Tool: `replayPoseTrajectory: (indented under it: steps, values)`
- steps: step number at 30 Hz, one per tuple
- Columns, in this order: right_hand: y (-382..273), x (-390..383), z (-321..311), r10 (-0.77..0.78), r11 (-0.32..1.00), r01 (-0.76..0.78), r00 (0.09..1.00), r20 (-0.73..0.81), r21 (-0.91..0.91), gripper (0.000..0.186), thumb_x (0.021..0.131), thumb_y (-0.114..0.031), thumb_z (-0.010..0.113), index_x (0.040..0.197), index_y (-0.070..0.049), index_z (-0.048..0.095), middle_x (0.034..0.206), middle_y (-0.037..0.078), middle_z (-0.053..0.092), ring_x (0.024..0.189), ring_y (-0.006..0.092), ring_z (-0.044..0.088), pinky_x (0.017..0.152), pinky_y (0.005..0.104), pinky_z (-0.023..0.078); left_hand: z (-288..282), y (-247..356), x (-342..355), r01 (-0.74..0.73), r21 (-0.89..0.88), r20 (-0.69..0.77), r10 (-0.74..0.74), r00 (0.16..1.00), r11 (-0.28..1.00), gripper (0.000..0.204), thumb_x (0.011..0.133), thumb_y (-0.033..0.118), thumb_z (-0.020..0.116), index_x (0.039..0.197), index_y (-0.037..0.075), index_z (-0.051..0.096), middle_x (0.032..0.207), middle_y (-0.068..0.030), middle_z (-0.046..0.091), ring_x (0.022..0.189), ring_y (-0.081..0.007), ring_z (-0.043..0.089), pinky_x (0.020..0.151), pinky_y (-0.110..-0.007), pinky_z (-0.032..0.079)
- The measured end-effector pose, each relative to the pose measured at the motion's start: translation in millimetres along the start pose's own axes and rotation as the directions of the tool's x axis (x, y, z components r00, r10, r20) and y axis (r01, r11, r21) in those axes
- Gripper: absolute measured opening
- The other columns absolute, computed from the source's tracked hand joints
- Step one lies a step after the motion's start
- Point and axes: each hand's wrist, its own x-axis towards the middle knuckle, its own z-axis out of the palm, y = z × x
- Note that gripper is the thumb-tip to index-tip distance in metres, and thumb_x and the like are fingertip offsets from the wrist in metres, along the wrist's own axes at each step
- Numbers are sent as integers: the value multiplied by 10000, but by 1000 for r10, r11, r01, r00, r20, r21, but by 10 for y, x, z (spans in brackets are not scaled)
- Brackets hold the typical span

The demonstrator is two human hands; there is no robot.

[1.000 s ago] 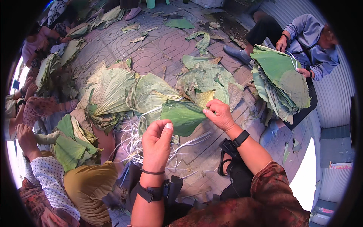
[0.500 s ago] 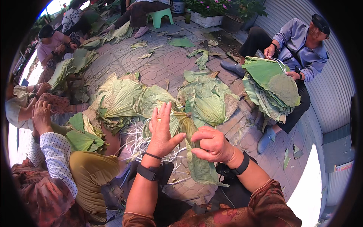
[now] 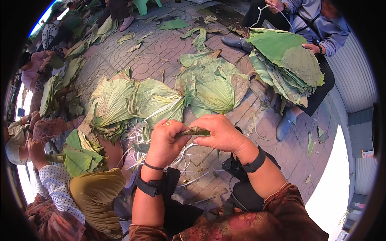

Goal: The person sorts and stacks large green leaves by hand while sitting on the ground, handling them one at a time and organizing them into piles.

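In front of me, a folded, withered lotus leaf [image 3: 196, 131] is stretched between my two hands, seen nearly edge-on. My left hand [image 3: 167, 138] is closed round its left end, thumb pressed against it. My right hand [image 3: 221, 134] pinches the other end between thumb and fingers. Most of the leaf is hidden by the hands. Just beyond them lie a lotus leaf bundle [image 3: 157, 98] with white string round its gathered end and a second leaf bundle [image 3: 213, 88]. Loose white strings [image 3: 187, 154] lie on the ground below and beside my left hand.
A person at the right holds a stack of lotus leaves [image 3: 285, 60] and a white string [image 3: 261, 11]. Close on my left sits someone in a dotted sleeve [image 3: 60, 186], near a green leaf pile [image 3: 82, 156]. Others sit farther left. Leaf scraps lie on the paving [image 3: 140, 64].
My left hand was open and raised; now it grips the leaf. The leaf hung down from my right hand and is now stretched between both. The person at right has raised the string.
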Motion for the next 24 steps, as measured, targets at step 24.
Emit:
replayPoseTrajectory:
  steps: [24]
  values:
    - [-46,0,-373,285,872,-140,924,-255,468,78,695,-73,537,707,3,526,611,-44,484,559,21,408,519,169,353,-887,-209,-492,677,-220,-115,-707,697,703,81,614,22,581,672,-6,531,575,-12,530,513,-55,462,491,-184,376]
